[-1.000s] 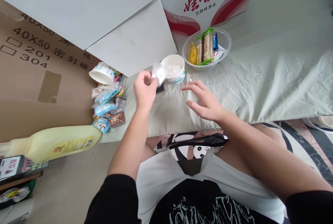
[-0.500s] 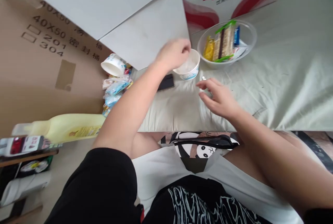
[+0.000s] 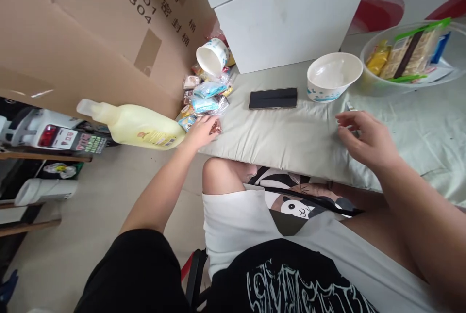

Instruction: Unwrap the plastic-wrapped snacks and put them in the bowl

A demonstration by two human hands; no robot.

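Observation:
My left hand [image 3: 201, 132] rests at the near end of a pile of snack packets [image 3: 207, 90], fingers stretched out and apart. A reddish-brown wrapped packet [image 3: 216, 127] lies against its fingertips. Over the cloth-covered surface, my right hand [image 3: 368, 139] has its fingers curled towards the thumb. A small whitish thing [image 3: 350, 106] shows at those fingers, too little of it to name. Beyond that hand a paper bowl [image 3: 327, 93] stands upright, with something clear inside that I cannot make out. Another paper bowl [image 3: 213, 57] lies tilted on the packets.
A black phone [image 3: 273, 98] lies on the cloth [image 3: 287, 140]. At right, a clear plastic bowl [image 3: 393, 87] holds several packaged snacks. White boxes [image 3: 287, 26] stand behind, a large cardboard box [image 3: 91, 51] at left. A yellow bottle [image 3: 143, 127] lies beside my left hand.
My left hand has left the upright paper bowl and moved left to the snack packets, its fingers now spread. The view has swung left, uncovering the phone. My right hand keeps its pose.

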